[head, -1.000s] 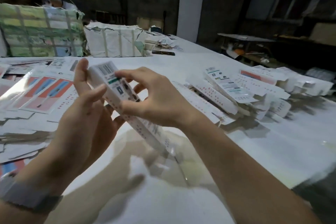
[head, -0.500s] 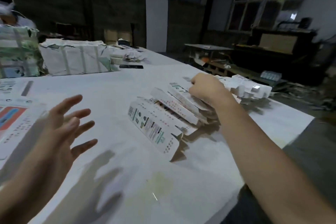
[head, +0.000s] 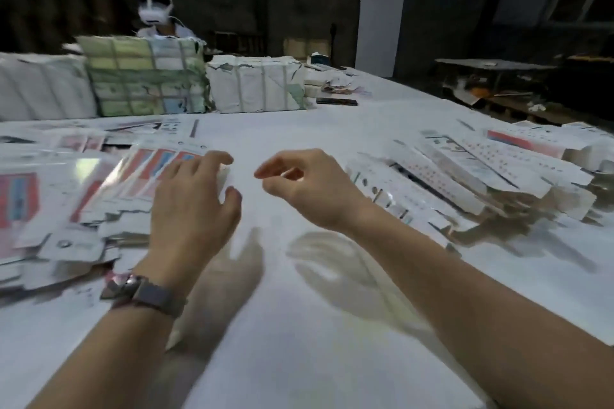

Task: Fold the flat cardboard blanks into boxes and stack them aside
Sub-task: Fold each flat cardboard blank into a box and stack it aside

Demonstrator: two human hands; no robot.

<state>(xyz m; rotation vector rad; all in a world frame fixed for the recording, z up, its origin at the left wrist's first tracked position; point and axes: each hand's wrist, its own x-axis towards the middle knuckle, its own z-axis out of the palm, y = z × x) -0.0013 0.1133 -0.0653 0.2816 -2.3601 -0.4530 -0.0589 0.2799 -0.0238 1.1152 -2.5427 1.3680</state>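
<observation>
While both hands hang empty above the white table [head: 299,325], the step in hand looks like fetching a fresh blank: left hand [head: 191,209], fingers spread and relaxed, reaches over the near edge of the flat blanks [head: 99,183] fanned out at the left; right hand [head: 309,189] hovers loosely curled, holding nothing, with the folded boxes [head: 465,173] piled to its right. Next move likely needs one sheet peeled off that slippery overlap, not several. Dim workroom, strapped bundles [head: 255,83] at the far edge, another person with a headset [head: 154,12] behind them
</observation>
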